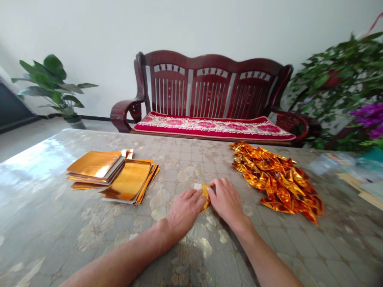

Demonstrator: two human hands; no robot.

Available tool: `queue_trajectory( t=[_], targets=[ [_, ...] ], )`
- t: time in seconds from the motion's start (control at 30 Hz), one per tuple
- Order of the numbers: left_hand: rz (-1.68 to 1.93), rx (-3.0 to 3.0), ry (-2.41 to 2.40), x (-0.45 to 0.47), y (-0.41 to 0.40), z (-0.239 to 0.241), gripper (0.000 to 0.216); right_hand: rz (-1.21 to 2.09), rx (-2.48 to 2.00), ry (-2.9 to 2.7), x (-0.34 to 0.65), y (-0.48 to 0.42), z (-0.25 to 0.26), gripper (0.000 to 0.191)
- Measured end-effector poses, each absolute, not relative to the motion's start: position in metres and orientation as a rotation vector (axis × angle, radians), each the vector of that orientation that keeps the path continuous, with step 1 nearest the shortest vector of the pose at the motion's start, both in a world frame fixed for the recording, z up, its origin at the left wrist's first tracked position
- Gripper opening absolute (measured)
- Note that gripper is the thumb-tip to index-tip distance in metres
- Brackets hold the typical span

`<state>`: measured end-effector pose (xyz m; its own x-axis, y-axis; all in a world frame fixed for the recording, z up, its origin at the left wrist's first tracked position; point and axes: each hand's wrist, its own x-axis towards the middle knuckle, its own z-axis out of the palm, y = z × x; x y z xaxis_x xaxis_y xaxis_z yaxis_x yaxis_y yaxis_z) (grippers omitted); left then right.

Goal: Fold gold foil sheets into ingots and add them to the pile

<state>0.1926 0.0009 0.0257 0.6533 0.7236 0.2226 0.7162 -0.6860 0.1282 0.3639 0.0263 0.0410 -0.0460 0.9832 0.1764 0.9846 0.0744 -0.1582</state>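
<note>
A small folded sheet of gold foil paper (204,198), with a white part at its far left corner, lies on the table between my hands. My left hand (186,205) presses on its left side, fingers close together. On the right side, my right hand (225,198) has curled fingers and its thumb on the paper's edge. The hands cover much of the sheet. To the left are two stacks of flat gold foil sheets (94,164), overlapping at one corner. A heap of folded gold foil pieces (277,179), pointed at the ends, lies to the right.
The table (98,255) has a glossy, flower-patterned cover. Clear plastic bags (332,162) and pale card pieces (371,199) lie at its right edge. Behind stands a dark red wooden bench (209,65) with a red floral cushion (185,129). Potted plants flank it.
</note>
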Motion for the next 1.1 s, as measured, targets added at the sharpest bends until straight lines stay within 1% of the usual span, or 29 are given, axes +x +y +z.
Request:
queue_trajectory(
  t=[0.1,0.23,0.27,0.4,0.47,0.6,0.73,0.87,1.1],
  targets=[
    [0.358,2.829,1.254,0.193,-0.003,0.028,0.022,0.01,-1.977,-2.085,0.363,0.027,0.04,0.01],
    [0.375,2.83,1.292,0.194,-0.006,0.03,0.022,0.225,-1.957,-1.978,0.362,0.029,0.04,0.008],
    [0.389,2.829,1.298,0.194,-0.007,0.03,0.022,0.296,-1.965,-1.94,0.362,0.03,0.04,0.009],
    [0.408,2.832,1.318,0.194,-0.006,0.028,0.025,0.51,-1.983,-1.827,0.363,0.031,0.043,0.027],
    [0.403,2.839,1.32,0.194,-0.006,0.027,0.027,0.535,-1.985,-1.827,0.362,0.031,0.045,0.026],
    [0.403,2.845,1.328,0.194,-0.007,0.027,0.028,0.472,-2.024,-1.876,0.36,0.031,0.048,0.015],
    [0.404,2.855,1.354,0.194,-0.007,0.027,0.028,0.414,-2.021,-1.888,0.356,0.031,0.045,0.013],
    [0.417,2.853,1.406,0.195,-0.007,0.028,0.026,0.257,-1.91,-1.942,0.352,0.029,0.037,0.01],
    [0.43,2.87,1.444,0.194,-0.008,0.024,0.022,0.034,-1.745,-2.088,0.352,0.025,0.029,0.011]
  ],
)
